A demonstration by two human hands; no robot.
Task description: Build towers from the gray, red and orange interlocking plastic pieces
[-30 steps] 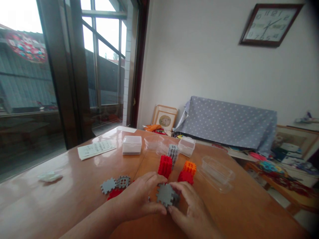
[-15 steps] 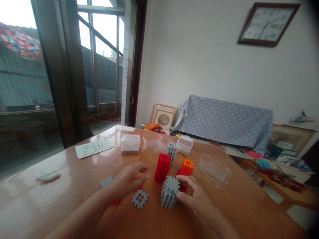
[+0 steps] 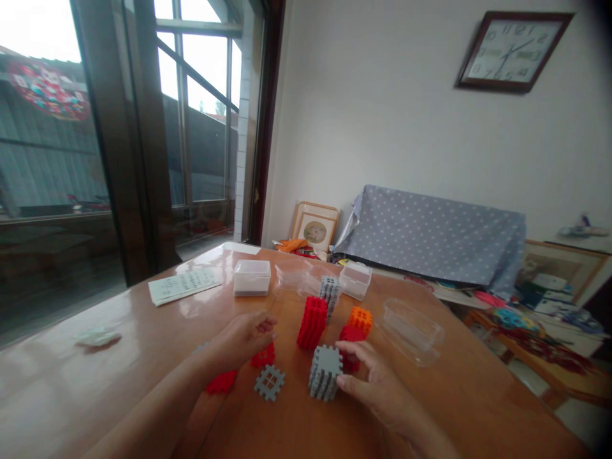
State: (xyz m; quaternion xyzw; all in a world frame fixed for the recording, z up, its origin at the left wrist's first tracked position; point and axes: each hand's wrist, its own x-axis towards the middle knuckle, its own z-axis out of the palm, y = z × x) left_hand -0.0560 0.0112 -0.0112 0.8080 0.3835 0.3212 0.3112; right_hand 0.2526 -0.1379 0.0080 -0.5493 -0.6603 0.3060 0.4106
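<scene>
My right hand (image 3: 370, 373) has thumb and fingers against the right side of a stack of grey interlocking plastic tiles (image 3: 326, 373). Over the table to the left, my left hand (image 3: 251, 338) has loosely curled fingers, with nothing visible in them. Below it lie a red tile (image 3: 264, 355), a grey tile with a windowed centre (image 3: 269, 382) and more red tiles (image 3: 221, 382), partly hidden by my forearm. Behind the grey stack stand a taller red stack (image 3: 312, 323) and another grey stack (image 3: 329, 294). Orange tiles (image 3: 360, 319) and red ones sit beyond my right hand.
Clear plastic boxes (image 3: 252, 278) (image 3: 355, 281) stand toward the back, with clear trays (image 3: 294, 276) between them. Another clear container (image 3: 411, 328) lies on the right. Written paper (image 3: 184, 285) and a crumpled pale wrapper (image 3: 98, 338) rest on the left of the table (image 3: 454, 395).
My left hand has drawn slightly left, its fingers more curled, uncovering red tiles. The top grey tile now sits squarer on the stack beside my right hand.
</scene>
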